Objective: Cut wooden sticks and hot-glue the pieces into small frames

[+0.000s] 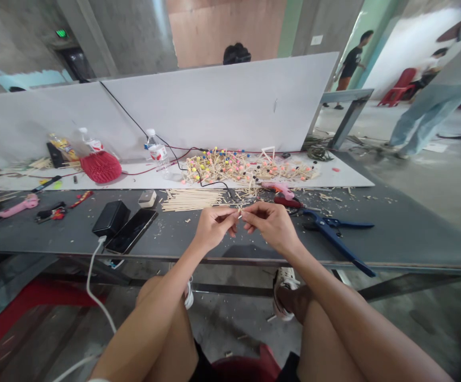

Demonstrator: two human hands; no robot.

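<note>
My left hand (213, 225) and my right hand (271, 225) meet above the table's front part, thumbs and fingertips pinched together. Between them is a small pale wooden stick piece (239, 211); the fingers cover most of it. Just behind my left hand lies a row of thin wooden sticks (193, 199). Farther back, a heap of short sticks tipped with coloured balls (222, 167) spreads over a white board. A pink glue gun (279, 188) and a red-handled tool (288, 202) lie behind my right hand. To its right rests a blue-handled cutter (336, 241).
At left are a phone (133, 232), a black power block (111, 217) with a white cable (91, 276), and a small whitish box (147, 198). Bottles and a red knitted bag (101, 166) stand before the white partition (214, 109). A person (440, 101) stands at far right.
</note>
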